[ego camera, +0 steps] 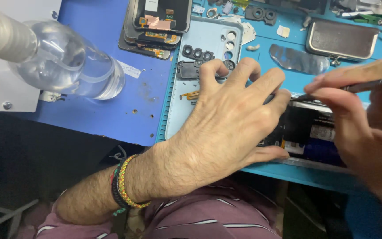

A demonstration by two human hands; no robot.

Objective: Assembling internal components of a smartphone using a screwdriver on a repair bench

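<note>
Light-blue phone back cover [208, 40], blue mat [111, 35], multicoloured braided bracelets [122, 188], maroon striped clothing [208, 221].

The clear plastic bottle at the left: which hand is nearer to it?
Left. The left hand is spread over the opened phone, right of the clear plastic bottle; the right hand is farther right, holding a thin tool.

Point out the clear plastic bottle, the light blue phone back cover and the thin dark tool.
Clear plastic bottle [74, 62], head view, on its rounded body.
Light blue phone back cover [208, 35], head view, bare upper panel.
Thin dark tool [372, 85], head view, on its shaft.

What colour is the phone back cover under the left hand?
Pale blue back cover, partly hidden by the left hand; head view shows it best.
</note>
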